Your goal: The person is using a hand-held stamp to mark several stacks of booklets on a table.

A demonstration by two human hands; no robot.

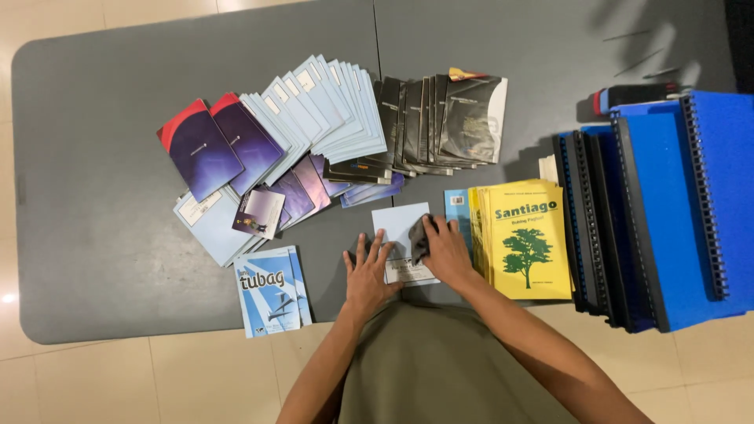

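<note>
Head view, person at a grey worktop [94, 196]. Landmark: the pale booklet [399, 228] lying flat near the worktop's front edge. Left hand [367, 267] rests open, fingers spread, palm pressing the booklet's lower left corner and the worktop just beside it. Right hand [444, 250] is closed around a dark cloth [419, 239], bunched against the booklet's right edge.

Right of the booklet: a yellow stack of tree-cover booklets [530, 239], touching the right hand's side; further right, blue spiral-bound books [667, 204]. Left of the booklet: a light blue booklet pair [271, 290], apart from it. Behind it: fanned rows of purple, pale blue and black booklets [338, 133].

Judgement on doing the wipe well: left palm should hold the cover flat so it does not slide or curl; cloth strokes should run from the held corner outward, light pressure, staying off the yellow stack so it is not nudged out of line.
</note>
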